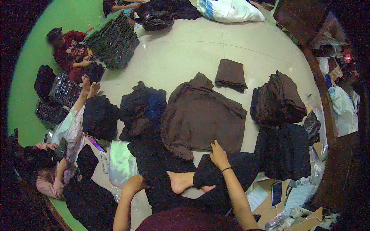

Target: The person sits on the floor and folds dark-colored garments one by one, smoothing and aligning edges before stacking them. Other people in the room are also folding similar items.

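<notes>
A dark brown folded fabric garment lies spread on the floor in front of my crossed legs. My right hand rests at its near edge, fingers stretched out with the tips touching the cloth. Beside my left knee is my left hand, its back toward me. Its fingers are hidden, so their state does not show. The black trousers on my legs lie between both hands. Just beyond the spread garment sits a small folded brown stack.
Dark cloth piles stand to the left; a brown stack and a black stack stand to the right. Clear plastic bags lie near my left hand. A phone lies at lower right. Other people sit on the left.
</notes>
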The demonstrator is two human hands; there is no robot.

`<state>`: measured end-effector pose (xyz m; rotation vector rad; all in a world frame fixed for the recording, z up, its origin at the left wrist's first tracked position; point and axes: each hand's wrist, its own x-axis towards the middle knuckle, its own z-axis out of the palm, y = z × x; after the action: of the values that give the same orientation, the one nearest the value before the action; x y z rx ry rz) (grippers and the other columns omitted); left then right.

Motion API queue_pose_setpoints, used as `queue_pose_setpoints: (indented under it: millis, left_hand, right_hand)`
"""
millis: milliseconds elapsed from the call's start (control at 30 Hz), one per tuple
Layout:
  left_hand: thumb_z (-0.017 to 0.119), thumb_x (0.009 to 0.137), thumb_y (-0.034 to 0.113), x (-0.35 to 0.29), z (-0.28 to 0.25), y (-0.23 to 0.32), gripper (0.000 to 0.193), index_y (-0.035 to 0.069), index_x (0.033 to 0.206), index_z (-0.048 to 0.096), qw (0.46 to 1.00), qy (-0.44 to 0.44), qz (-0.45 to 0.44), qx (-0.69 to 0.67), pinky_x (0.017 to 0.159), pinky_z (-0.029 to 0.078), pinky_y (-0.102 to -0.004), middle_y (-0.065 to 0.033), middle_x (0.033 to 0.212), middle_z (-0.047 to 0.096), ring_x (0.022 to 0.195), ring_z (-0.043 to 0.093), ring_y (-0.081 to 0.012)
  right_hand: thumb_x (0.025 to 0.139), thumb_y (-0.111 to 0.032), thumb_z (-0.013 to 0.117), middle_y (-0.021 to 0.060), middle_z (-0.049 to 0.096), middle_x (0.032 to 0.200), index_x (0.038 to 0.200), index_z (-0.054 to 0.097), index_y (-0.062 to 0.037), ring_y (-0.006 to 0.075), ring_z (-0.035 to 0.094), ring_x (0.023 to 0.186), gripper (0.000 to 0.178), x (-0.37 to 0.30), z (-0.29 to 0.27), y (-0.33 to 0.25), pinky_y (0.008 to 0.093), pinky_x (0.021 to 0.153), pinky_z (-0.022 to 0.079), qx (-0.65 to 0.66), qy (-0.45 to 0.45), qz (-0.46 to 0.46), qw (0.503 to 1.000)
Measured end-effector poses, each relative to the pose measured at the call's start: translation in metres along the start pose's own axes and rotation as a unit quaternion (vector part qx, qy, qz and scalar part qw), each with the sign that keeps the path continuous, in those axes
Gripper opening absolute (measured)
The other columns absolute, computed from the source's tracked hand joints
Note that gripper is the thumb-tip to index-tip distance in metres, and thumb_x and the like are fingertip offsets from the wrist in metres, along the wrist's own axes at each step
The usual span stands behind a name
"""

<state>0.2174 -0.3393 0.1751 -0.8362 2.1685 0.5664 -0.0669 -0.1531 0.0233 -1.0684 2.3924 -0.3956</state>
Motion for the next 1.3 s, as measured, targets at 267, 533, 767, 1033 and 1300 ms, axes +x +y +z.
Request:
queue_pose_setpoints:
  millis: [267, 533, 767, 1033, 1300]
  left_hand:
    - [0.063, 0.067, 0.028, 0.128, 0.004, 0.082, 0.027, 0.002, 0.074, 0.058, 0.902, 0.428, -0.002, -0.05, 0.066, 0.037, -0.0388, -0.0142, 0.076, 0.056, 0.077, 0.05, -0.0297]
    - [0.06, 0.068, 0.015, 0.139, 0.023, 0.075, 0.012, 0.004, 0.069, 0.059, 0.879, 0.455, 0.063, -0.127, 0.072, 0.033, -0.0358, -0.0101, 0.071, 0.056, 0.078, 0.049, -0.0252]
    - [0.057, 0.069, 0.02, 0.031, 0.005, 0.019, 0.02, 0.002, 0.078, 0.061, 0.997, 0.072, -0.013, 0.007, 0.069, 0.045, -0.0373, -0.0167, 0.078, 0.059, 0.075, 0.057, -0.0316]
    - [0.055, 0.072, 0.012, 0.09, -0.019, 0.049, 0.025, 0.0, 0.094, 0.054, 0.917, 0.189, 0.286, -0.206, 0.077, 0.042, -0.0328, -0.0141, 0.093, 0.057, 0.086, 0.054, -0.0298]
    - [0.06, 0.068, 0.021, 0.182, -0.004, 0.093, 0.027, 0.007, 0.091, 0.056, 0.896, 0.096, 0.424, 0.087, 0.075, 0.042, -0.0352, -0.0097, 0.095, 0.055, 0.092, 0.049, -0.0269]
  right_hand:
    - [0.073, -0.021, 0.055, 0.0196, 0.023, 0.13, 0.111, 0.044, -0.0013, 0.0322, 0.033, 0.115, 0.045, 0.0, -0.022, 0.017, 0.0348, 0.092, 0.031, 0.139, -0.085, -0.004, 0.987]
    - [0.073, -0.029, 0.055, 0.0248, 0.023, 0.128, 0.109, 0.048, -0.0043, 0.0335, 0.03, 0.116, 0.043, -0.012, -0.05, 0.022, 0.0348, 0.094, 0.028, 0.159, -0.065, 0.052, 0.984]
    - [0.067, -0.022, 0.062, 0.0129, 0.054, 0.088, 0.089, 0.055, -0.0043, 0.0287, 0.053, 0.084, 0.029, -0.001, -0.061, 0.048, 0.0373, 0.071, 0.044, -0.125, -0.016, 0.046, 0.991]
    - [0.063, -0.021, 0.065, 0.0095, 0.054, 0.084, 0.085, 0.052, -0.006, 0.0263, 0.055, 0.08, 0.029, 0.019, -0.019, 0.039, 0.0377, 0.067, 0.044, -0.178, 0.005, -0.074, 0.981]
    - [0.073, -0.021, 0.057, 0.0145, 0.055, 0.078, 0.081, 0.048, -0.0045, 0.0306, 0.054, 0.077, 0.02, 0.012, -0.039, 0.028, 0.0393, 0.065, 0.042, 0.065, -0.002, -0.001, 0.998]
